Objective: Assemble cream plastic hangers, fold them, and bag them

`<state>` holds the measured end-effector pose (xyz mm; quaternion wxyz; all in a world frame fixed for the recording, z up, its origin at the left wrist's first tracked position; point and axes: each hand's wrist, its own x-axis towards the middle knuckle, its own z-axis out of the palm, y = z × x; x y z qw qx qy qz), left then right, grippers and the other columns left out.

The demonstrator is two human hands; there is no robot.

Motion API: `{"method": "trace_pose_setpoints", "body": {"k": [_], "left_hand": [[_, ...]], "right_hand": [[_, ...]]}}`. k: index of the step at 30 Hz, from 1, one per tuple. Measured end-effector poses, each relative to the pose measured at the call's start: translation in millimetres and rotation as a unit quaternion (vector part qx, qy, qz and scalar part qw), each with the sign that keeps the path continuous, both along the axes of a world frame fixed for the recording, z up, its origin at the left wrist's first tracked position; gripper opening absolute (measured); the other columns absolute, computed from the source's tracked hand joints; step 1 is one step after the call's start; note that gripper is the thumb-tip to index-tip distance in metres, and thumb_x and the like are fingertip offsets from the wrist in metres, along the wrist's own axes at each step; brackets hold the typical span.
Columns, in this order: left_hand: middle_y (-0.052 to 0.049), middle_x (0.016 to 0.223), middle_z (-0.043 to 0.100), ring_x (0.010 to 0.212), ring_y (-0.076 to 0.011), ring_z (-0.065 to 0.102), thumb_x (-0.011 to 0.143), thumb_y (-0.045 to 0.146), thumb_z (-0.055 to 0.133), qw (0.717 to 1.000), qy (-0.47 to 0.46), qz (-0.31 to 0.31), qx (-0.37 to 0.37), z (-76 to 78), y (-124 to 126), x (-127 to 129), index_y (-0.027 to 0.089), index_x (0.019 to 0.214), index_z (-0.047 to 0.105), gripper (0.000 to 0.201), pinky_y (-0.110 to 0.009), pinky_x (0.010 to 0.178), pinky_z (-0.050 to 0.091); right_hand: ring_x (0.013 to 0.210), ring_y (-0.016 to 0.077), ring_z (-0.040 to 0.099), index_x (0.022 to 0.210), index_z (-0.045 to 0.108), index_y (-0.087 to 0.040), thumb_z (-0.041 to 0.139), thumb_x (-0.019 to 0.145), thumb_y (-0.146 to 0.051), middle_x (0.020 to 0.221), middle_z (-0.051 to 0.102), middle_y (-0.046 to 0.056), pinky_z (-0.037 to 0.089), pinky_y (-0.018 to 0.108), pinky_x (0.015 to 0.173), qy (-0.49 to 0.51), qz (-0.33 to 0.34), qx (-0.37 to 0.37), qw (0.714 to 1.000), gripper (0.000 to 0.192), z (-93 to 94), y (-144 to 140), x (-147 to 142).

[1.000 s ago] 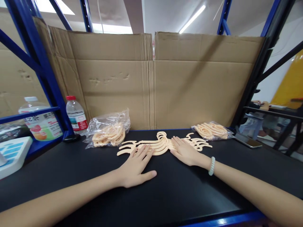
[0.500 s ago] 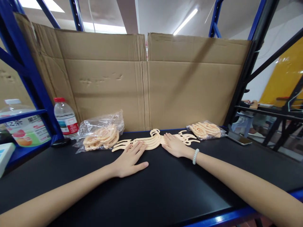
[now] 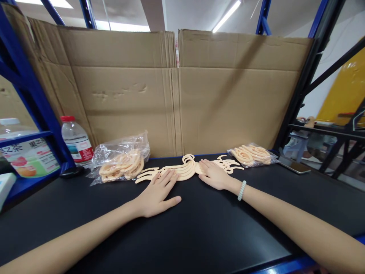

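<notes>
A flat, pale cream cut-out piece (image 3: 186, 170) with curling strands lies across the back of the black table. My left hand (image 3: 155, 194) is stretched out flat, its fingertips resting on the piece's left half and the thumb pointing right. On the right half, my right hand (image 3: 215, 175) lies flat with fingers extended, covering part of the strands. To the left sits a clear plastic bag (image 3: 121, 163) with similar cream pieces. A second, flatter bag (image 3: 252, 155) of such pieces lies at the right.
A red-capped bottle (image 3: 76, 140) stands at the back left, beside a dark object like a mouse (image 3: 72, 172). Behind a blue rack post is a larger jug (image 3: 28, 152). A phone (image 3: 295, 166) lies at the right. Cardboard (image 3: 128, 91) walls the black table's (image 3: 199, 228) back.
The view has shifted slightly, so the surroundings sit a little differently. Both hands stay flat on the cream piece, with almost no movement.
</notes>
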<state>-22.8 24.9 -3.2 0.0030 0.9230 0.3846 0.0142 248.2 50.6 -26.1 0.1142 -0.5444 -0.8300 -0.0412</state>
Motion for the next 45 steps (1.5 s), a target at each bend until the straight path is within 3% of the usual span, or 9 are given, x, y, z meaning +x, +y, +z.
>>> {"method": "trace_pose_setpoints", "body": {"k": [13,20,26,37,45], "left_hand": [[-0.01,0.156,0.009,0.144,-0.0305,0.009,0.092,0.063,0.029,1.0,-0.012,-0.017,0.021,-3.9,3.3,-2.2,0.022,0.15,0.009,0.073,-0.054,0.114,0.009],[-0.009,0.156,0.007,0.144,-0.0303,0.005,0.093,0.061,0.029,1.0,-0.001,-0.014,0.007,-2.9,3.5,-2.8,0.021,0.15,0.006,0.074,-0.054,0.114,0.008],[-0.008,0.156,0.008,0.143,-0.0315,0.008,0.093,0.058,0.034,0.999,-0.028,-0.027,0.013,-5.6,5.8,-6.5,0.025,0.15,0.005,0.072,-0.055,0.114,0.011],[-0.01,0.156,0.009,0.144,-0.0302,0.006,0.092,0.061,0.029,1.0,-0.013,-0.013,0.001,0.5,0.8,-4.0,0.02,0.15,0.011,0.073,-0.055,0.114,0.009],[-0.016,0.155,0.014,0.144,-0.0302,0.01,0.091,0.061,0.032,0.999,-0.027,-0.009,0.018,3.5,-5.5,-1.7,0.013,0.149,0.019,0.076,-0.053,0.115,0.01]], "right_hand": [[0.136,0.0312,0.031,0.136,0.045,-0.007,0.043,0.088,-0.039,0.143,0.043,0.019,0.022,0.051,0.113,0.056,0.009,0.078,0.995,0.057,-1.1,-5.7,-1.6],[0.124,0.0296,0.042,0.114,0.057,-0.013,0.049,0.083,-0.021,0.122,0.057,0.015,0.032,0.047,0.106,0.091,0.088,0.163,0.978,0.033,3.4,-12.8,-1.9],[0.105,0.026,0.048,0.103,0.058,-0.017,0.049,0.082,-0.013,0.107,0.059,0.011,0.04,0.043,0.092,0.11,0.137,0.167,0.97,0.024,11.3,-27.9,-10.9],[0.086,0.022,0.047,0.083,0.059,-0.017,0.045,0.083,-0.011,0.085,0.058,0.007,0.04,0.034,0.077,0.088,0.09,0.184,0.975,0.015,6.6,-20.8,-12.7],[0.082,0.0214,0.049,0.081,0.058,-0.015,0.043,0.082,-0.009,0.082,0.059,0.008,0.04,0.033,0.074,0.028,0.057,0.189,0.98,0.016,8.3,-23.7,-13.2]]}}
